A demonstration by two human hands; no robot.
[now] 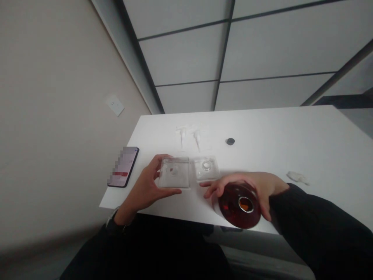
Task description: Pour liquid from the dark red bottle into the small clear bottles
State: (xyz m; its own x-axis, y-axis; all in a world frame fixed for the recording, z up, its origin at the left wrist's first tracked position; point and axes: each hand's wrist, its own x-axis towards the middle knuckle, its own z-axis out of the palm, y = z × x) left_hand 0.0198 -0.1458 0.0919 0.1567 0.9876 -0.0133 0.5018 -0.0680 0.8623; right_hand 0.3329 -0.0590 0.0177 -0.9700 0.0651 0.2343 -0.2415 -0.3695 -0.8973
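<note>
A clear square bottle (182, 177) is gripped at its left side by my left hand (145, 184), thumb along the near edge and fingers at the far side. My right hand (264, 184) is wrapped round a large bottle of dark red liquid (233, 212), which tilts so its round open mouth faces me. Between the hands stands a second clear square bottle (214, 167) with a round open neck. The right fingertips come close to it; I cannot tell if they touch.
Two white pump heads (197, 137) lie behind the square bottles on the white table (271, 136). A small black cap (230, 141) lies to their right. A crumpled whitish piece (297, 177) rests at the right, a phone (124, 171) at the left edge near the wall.
</note>
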